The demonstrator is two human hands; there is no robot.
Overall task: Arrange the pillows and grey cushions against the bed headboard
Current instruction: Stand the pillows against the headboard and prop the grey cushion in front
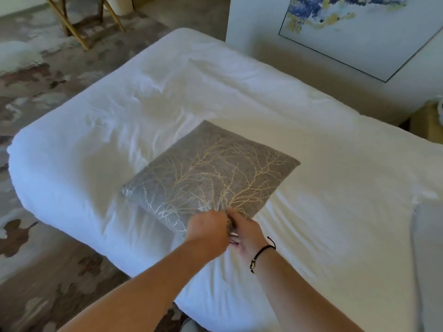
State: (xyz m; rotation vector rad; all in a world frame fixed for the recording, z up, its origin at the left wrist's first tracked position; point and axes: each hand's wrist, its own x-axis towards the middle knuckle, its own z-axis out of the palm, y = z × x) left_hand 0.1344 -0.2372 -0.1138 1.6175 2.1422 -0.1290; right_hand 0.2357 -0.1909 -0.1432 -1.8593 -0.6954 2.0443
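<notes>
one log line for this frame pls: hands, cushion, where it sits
left hand: grips near corner of grey cushion | right hand: grips same corner | cushion: flat on white duvet, mid-bed | headboard: not in view

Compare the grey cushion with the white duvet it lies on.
The grey cushion is small and square; the white duvet covers the whole bed. The cushion bears a gold branch pattern; the duvet is plain and creased. Left hand and right hand pinch the cushion's near corner, not the duvet. Both lie flat.

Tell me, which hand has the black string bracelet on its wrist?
The right hand. Its wrist wears the black bracelet; the left hand has a bare wrist.
</notes>
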